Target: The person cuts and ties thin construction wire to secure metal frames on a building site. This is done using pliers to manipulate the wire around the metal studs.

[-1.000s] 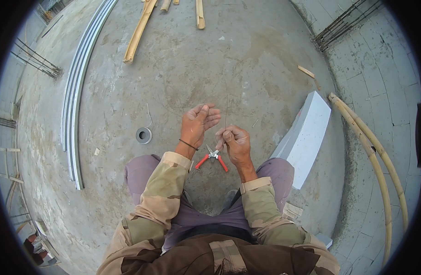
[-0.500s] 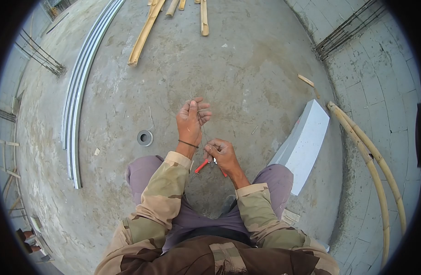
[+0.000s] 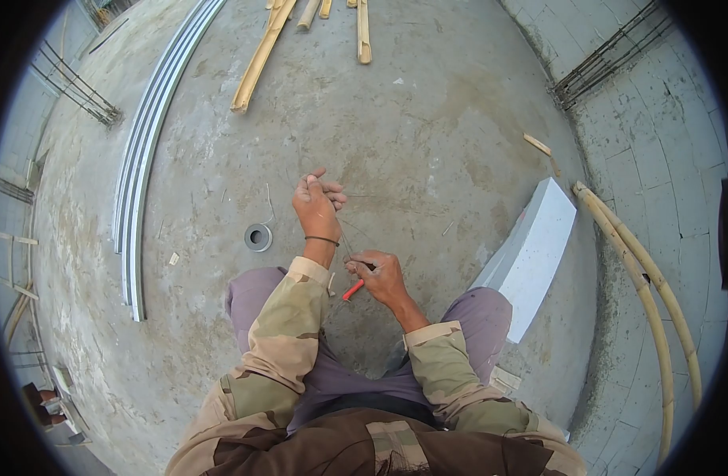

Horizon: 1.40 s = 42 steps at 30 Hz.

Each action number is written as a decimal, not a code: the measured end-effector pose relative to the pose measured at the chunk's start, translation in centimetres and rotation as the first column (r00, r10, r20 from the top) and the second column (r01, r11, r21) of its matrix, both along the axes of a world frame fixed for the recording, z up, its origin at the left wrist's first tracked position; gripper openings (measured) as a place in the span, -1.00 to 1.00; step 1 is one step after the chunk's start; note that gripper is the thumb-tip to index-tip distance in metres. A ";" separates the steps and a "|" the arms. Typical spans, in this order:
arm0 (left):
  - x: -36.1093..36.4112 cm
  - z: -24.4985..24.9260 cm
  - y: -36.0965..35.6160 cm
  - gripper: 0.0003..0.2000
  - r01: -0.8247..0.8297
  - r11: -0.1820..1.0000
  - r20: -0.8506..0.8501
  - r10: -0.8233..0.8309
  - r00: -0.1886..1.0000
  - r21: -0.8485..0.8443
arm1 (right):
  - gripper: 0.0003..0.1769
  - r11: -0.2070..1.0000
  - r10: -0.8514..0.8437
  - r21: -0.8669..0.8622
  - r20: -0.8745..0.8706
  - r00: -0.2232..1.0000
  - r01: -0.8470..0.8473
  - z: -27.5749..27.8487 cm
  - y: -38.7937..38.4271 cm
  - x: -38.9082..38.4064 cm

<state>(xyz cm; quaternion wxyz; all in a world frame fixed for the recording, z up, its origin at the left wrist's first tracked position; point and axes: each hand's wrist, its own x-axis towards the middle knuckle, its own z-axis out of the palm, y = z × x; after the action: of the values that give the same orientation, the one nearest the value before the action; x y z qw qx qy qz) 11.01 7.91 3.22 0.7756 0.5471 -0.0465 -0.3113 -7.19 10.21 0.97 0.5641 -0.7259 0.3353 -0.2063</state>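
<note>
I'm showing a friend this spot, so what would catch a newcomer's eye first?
Likely the long, angular white block right of the right knee, then the long silver metal channels down the left. The bright red tool handle beside the right hand draws the eye too.

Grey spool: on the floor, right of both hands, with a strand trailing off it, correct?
Wrong side: the head view shows the grey spool left of the left hand and right hand. It is on the floor, with a strand trailing off it.

Building site, with bare concrete floor (image 3: 475, 143), block wall (image 3: 653, 159) and protruding rebar (image 3: 610, 59).
</note>
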 end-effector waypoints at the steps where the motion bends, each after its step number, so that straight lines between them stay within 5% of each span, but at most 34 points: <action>1: 0.1 -0.1 0.0 -0.70 0.000 1.000 0.000 0.000 1.000 0.001 | -0.83 1.000 0.000 0.001 0.000 1.000 0.000 0.0 -0.1 -0.1; 9: 2.2 0.2 1.3 -0.76 0.014 0.969 -0.275 -0.084 0.958 -0.247 | -0.84 0.903 0.022 -0.430 0.027 0.999 -0.008 0.7 -0.8 -0.4; 10: 2.6 0.4 1.2 -0.76 0.005 0.971 -0.274 -0.072 0.959 -0.239 | -0.84 0.906 0.032 -0.423 0.029 0.999 -0.016 0.9 -0.6 -0.5; 12: 2.7 1.1 0.6 -0.83 -0.172 0.964 -0.457 0.063 0.888 -0.203 | -0.88 0.985 -0.167 -0.019 0.181 0.969 0.173 1.2 -0.4 -0.7; 16: 2.1 -0.1 0.7 -0.90 -0.171 0.934 -0.465 0.006 0.885 -0.313 | -0.86 0.964 -0.237 -0.053 0.266 0.934 0.260 1.7 -1.0 -0.6; 18: 1.8 -0.5 0.6 -0.90 -0.152 0.917 -0.509 -0.062 0.858 -0.368 | -0.77 0.930 -0.366 0.103 0.342 0.865 0.353 1.8 -0.9 -0.4; 22: 1.2 -0.2 0.4 -0.90 -0.156 0.910 -0.513 -0.070 0.856 -0.385 | -0.74 0.928 -0.364 0.052 0.325 0.873 0.368 1.1 -1.4 -0.6; 25: 0.9 0.0 0.3 -0.92 -0.137 0.907 -0.487 -0.082 0.870 -0.397 | -0.67 0.905 -0.407 0.172 0.085 0.909 0.389 1.2 -1.5 -0.8; 27: 1.0 0.0 0.4 -0.89 -0.069 0.883 -0.395 -0.137 0.909 -0.464 | -0.64 0.947 -0.320 0.033 0.038 0.947 0.319 0.0 -1.7 -0.6; 30: 1.3 0.7 0.6 -0.87 -0.005 0.846 -0.293 -0.180 0.939 -0.534 | -0.60 0.964 -0.218 -0.140 0.082 0.973 0.227 -0.6 -1.4 -0.5; 36: 1.2 1.8 0.9 -0.85 0.053 0.833 -0.240 -0.219 0.946 -0.551 | -0.71 0.967 -0.197 -0.155 0.041 0.980 0.201 -1.5 -1.4 0.1; 42: 1.9 2.3 1.6 -0.88 0.054 0.777 -0.228 -0.248 0.942 -0.627 | -0.79 0.965 -0.260 0.008 0.098 0.961 0.261 -1.2 -0.7 0.3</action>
<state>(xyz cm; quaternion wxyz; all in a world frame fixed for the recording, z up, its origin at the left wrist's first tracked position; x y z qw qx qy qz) 12.88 9.47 5.48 0.8806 0.2076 -0.0716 -0.4199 -6.88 9.52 -0.25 0.5459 -0.6660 0.3991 -0.3151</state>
